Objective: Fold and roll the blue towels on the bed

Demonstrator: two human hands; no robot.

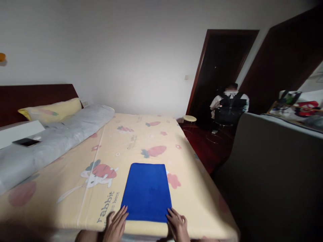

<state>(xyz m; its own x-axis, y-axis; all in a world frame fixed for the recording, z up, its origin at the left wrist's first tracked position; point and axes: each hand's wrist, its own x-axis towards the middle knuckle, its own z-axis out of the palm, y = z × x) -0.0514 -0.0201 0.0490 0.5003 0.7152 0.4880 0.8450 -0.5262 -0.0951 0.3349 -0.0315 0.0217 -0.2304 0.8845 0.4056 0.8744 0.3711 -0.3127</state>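
Note:
A blue folded cloth (147, 191) lies flat as a neat rectangle near the front edge of the bed. My left hand (117, 220) rests at its near left corner, fingers stretched out and touching the edge. At the near right corner, my right hand (177, 220) lies with its fingers extended onto the cloth's edge. Both thumbs are mostly hidden. Under the cloth spreads a cream bed sheet (136, 144) printed with rabbits, carrots and flowers.
To the left are a rolled grey quilt (68, 134), a dark phone-like device (27, 142) and a yellow pillow (55, 111). A round stool (189, 118) stands beyond the bed. A seated person (230, 104) is by the dark doorway. A dark cabinet-like block (272, 174) rises at right.

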